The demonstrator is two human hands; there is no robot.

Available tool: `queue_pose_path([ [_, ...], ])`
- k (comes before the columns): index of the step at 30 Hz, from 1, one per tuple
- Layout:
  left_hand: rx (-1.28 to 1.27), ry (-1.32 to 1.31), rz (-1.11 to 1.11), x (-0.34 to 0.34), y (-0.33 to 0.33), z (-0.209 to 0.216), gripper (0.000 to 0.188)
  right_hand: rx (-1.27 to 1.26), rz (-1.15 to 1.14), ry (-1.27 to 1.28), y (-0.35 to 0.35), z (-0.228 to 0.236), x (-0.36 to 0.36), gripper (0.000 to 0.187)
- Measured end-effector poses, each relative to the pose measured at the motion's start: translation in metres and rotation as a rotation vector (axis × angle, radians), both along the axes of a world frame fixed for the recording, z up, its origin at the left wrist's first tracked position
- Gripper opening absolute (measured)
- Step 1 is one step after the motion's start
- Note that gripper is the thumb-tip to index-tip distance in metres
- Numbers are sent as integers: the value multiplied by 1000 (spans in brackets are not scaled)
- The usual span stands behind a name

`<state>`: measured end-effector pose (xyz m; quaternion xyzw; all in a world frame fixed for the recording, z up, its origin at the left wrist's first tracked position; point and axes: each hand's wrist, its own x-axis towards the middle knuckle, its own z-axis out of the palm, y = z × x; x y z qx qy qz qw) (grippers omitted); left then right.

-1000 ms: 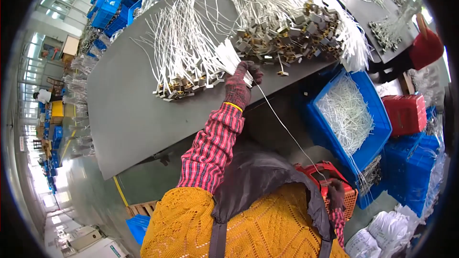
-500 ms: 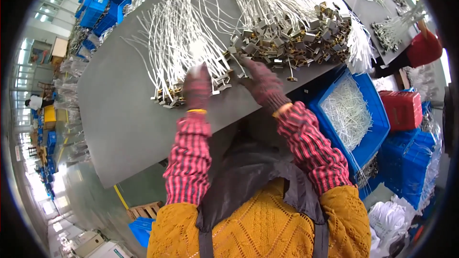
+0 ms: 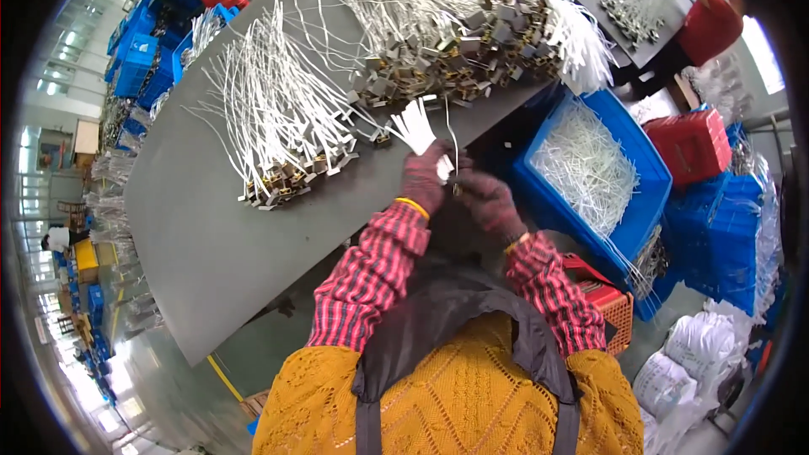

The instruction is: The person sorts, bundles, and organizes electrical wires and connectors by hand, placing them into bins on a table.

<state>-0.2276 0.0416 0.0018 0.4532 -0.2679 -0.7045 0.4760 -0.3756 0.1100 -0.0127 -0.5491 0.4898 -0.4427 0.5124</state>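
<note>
In the head view, both gloved hands met at the near edge of the grey table [image 3: 194, 227]. The left hand [image 3: 424, 179] was closed around a small bundle of white wires [image 3: 415, 125], whose ends fanned up and away above the fist. The right hand [image 3: 486, 200] lay just beside it, fingers curled inward toward the bundle's lower end; it seemed to pinch something small there, though the blur made it hard to tell what. A single loose wire [image 3: 449, 131] rose between the two hands.

To do this step well, the bundle should be held firmly near its base so the ends stay even, while the other fingers work only one strand at a time. The pile of wires with metal pieces [image 3: 455, 59] lay well apart on the table, and a blue bin [image 3: 628, 227] of white wires stood to the right, below the table's edge.
</note>
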Motion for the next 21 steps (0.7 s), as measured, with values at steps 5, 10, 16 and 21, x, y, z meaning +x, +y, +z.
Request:
queue_pose_path([
  [5, 422, 256, 295, -57, -11, 0, 10, 427, -192, -221, 148, 18, -90, 14],
  [10, 346, 356, 311, -64, -13, -9, 15, 638, -643, 168, 300, -26, -224, 14],
  [16, 101, 301, 383, -47, -27, -2, 25, 765, -854, 164, 414, -66, -306, 25],
  [21, 89, 253, 454, -23, -43, 9, 23, 768, -929, 101, 416, -75, -313, 31],
])
